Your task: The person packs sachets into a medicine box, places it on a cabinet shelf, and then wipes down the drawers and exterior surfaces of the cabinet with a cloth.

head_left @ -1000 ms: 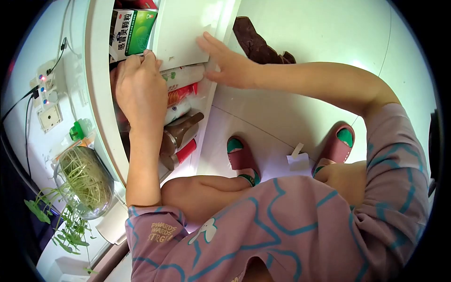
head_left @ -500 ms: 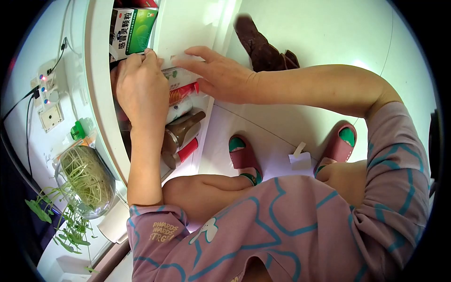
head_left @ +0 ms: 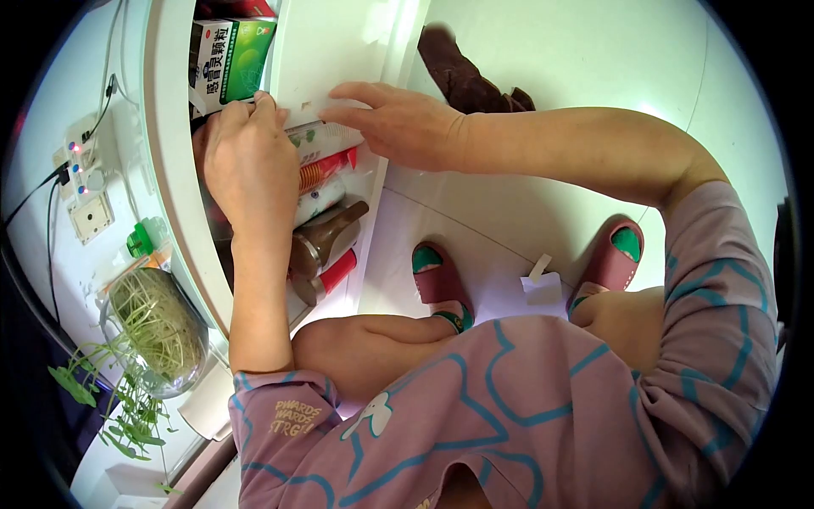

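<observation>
My left hand (head_left: 248,161) is inside the open drawer (head_left: 339,51), its fingers curled together beside a green and white medicine box (head_left: 233,64). Whatever those fingers pinch is hidden behind the hand. Fingers apart, my right hand (head_left: 407,123) reaches over the drawer from the right. Its fingertips hover by or touch a white packet with green print (head_left: 326,140); contact cannot be made out. Below that packet lie a red and yellow packet (head_left: 326,171), a white pack (head_left: 320,200), a brown object with a handle-like end (head_left: 326,237) and a red item (head_left: 339,271).
Left of the drawer, a glass vase with a rooted plant (head_left: 161,331) stands near a power strip (head_left: 80,170) with cables. On the floor are a dark brown cloth-like item (head_left: 471,76) and a white paper piece (head_left: 543,288). Slippered feet (head_left: 441,280) stand close to the drawer.
My right hand has shifted slightly up with its fingers still apart. My left hand stays curled in nearly the same spot. The drawer appears slightly further left in view.
</observation>
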Demonstrator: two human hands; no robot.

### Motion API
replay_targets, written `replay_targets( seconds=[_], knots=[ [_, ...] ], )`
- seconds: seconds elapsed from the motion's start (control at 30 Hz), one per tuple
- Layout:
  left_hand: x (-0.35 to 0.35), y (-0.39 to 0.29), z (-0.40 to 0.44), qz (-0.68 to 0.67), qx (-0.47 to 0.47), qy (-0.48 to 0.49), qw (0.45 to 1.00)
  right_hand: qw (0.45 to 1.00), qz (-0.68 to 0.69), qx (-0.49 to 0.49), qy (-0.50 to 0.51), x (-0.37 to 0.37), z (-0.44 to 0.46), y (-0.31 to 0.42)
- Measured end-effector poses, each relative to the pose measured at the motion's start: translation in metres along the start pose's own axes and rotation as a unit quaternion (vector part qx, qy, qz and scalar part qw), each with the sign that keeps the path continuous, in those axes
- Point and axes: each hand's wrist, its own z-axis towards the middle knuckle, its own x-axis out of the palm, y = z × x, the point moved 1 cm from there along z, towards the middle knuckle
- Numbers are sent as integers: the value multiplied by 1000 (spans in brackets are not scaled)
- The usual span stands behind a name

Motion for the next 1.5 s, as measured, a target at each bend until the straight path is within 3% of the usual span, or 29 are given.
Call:
replay_targets(
  seconds=[0.07, 0.3, 0.37, 0.8, 0.97, 1.07, 1.5],
  knots=[
    [0, 0, 0, 4, -1, 7, 1000, 997, -59, -55, 8, 1, -1, -3],
    [0, 1, -1, 8, -10, 8, 1000, 998, -30, 9, 51, -8, 7, 4],
    [1, 2, -1, 13, -14, 21, 1000, 997, -60, -23, 49, -8, 8, 2],
    [0, 0, 0, -1, -6, -1, 1000, 999, -25, -3, 45, -9, 10, -2],
    [0, 0, 0, 2, -7, -1, 1000, 997, -54, -58, 15, -7, 7, -6],
    [1, 0, 0, -12, -14, -7, 1000, 999, -18, -22, 22, -8, 12, -2],
    [1, 0, 1, 3, -5, 1, 1000, 997, -53, -42, 30, -6, 5, -6]
  ],
)
